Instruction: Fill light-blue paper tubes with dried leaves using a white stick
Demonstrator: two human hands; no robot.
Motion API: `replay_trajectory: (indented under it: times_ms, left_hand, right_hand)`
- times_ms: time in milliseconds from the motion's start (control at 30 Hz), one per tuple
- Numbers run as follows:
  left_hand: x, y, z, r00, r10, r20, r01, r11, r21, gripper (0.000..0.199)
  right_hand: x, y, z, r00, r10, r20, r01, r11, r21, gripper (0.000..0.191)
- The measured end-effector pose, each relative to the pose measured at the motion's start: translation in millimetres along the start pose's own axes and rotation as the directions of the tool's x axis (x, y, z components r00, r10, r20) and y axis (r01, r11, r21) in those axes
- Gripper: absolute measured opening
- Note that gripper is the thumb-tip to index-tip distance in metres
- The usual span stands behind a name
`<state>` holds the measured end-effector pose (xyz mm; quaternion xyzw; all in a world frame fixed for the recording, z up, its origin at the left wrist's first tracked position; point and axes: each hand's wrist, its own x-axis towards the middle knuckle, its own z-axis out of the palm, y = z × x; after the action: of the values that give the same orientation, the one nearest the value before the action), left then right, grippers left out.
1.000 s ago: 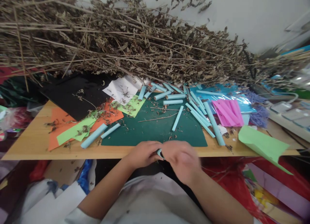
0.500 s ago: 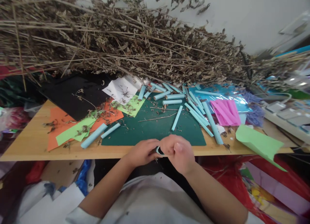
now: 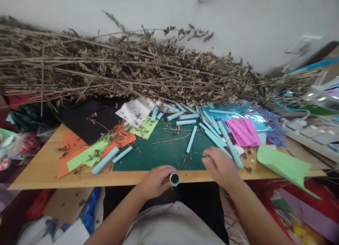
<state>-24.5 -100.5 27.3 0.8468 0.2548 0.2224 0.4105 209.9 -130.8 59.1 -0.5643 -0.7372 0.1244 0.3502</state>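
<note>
My left hand (image 3: pixel 159 181) is closed around a light blue paper tube (image 3: pixel 174 179) at the table's front edge. The tube's round end points up toward me, and its inside looks dark. Over the right front of the green cutting mat (image 3: pixel 159 155), my right hand (image 3: pixel 221 167) is apart from the tube, its fingers loosely bent and holding nothing that I can see. Just beyond it, several light blue paper rolls (image 3: pixel 191 139) lie on the mat, with crumbs of dry leaf around them.
Dried plant stalks (image 3: pixel 148 68) are heaped along the wall. Orange paper (image 3: pixel 66 163), green strips and a black sheet (image 3: pixel 87 121) lie left. Pink paper (image 3: pixel 243 132), a curled green sheet (image 3: pixel 283 167) and a power strip (image 3: pixel 312 135) are at right.
My right hand has left the tube and moved right, over the mat's front corner. The left hand still holds the tube, whose open end now shows fully. The view has tilted up slightly.
</note>
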Motion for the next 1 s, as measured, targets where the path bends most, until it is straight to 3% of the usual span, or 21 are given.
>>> replay_trajectory:
  times_ms: [133,267,333,400,467,567,700,833,933,1000]
  left_hand:
    - [-9.1,-0.5,-9.3,0.985,0.033,-0.167,-0.037,0.999,-0.019,0.027]
    - [-18.2,-9.7,-21.6,0.938,0.076,-0.339,-0.051,0.995,0.082,0.028]
    - [-15.0,-11.6,-25.8,0.933,0.130,-0.336,-0.061,0.976,0.209,0.029]
    - [-6.1,-11.2,-26.6,0.954,0.134,-0.267,-0.026,0.928,0.372,0.032]
    - [5.7,-10.7,-23.2,0.977,0.047,-0.210,0.069,0.856,0.512,0.033]
    - [21.3,-13.2,-12.1,0.975,-0.089,-0.205,0.202,0.746,0.634,0.031]
    - [32.9,-19.9,-0.9,0.966,-0.127,-0.223,0.250,0.666,0.703,0.036]
    - [34.3,-19.5,-5.3,0.960,-0.124,-0.252,0.270,0.645,0.715,0.039]
    - [16.7,-11.3,-8.3,0.959,-0.072,-0.275,0.253,0.657,0.711,0.037]
    - [-6.1,-4.7,-2.9,0.976,0.027,-0.217,0.133,0.715,0.686,0.028]
  right_hand:
    - [-8.9,14.5,27.0,0.999,0.028,0.039,-0.019,0.974,-0.224,0.015]
    - [-30.2,26.0,50.3,1.000,0.023,-0.002,-0.023,0.945,-0.327,0.017]
    - [-35.7,31.1,55.6,0.999,0.010,-0.030,-0.020,0.935,-0.353,0.018]
    - [-36.9,34.7,57.9,0.998,-0.001,-0.064,-0.023,0.929,-0.369,0.017]
    - [-36.3,36.6,58.7,0.994,-0.009,-0.109,-0.034,0.925,-0.379,0.018]
    - [-37.3,36.3,58.6,0.979,-0.030,-0.200,-0.049,0.923,-0.381,0.018]
    - [-53.2,31.0,54.6,0.957,-0.097,-0.274,-0.009,0.932,-0.362,0.018]
    - [-97.7,27.7,57.1,0.968,-0.195,-0.157,0.139,0.940,-0.313,0.019]
    - [-144.0,35.2,70.3,0.996,-0.085,0.039,0.093,0.939,-0.332,0.015]
    - [-171.5,43.7,80.5,0.991,0.029,0.127,0.024,0.917,-0.398,0.017]
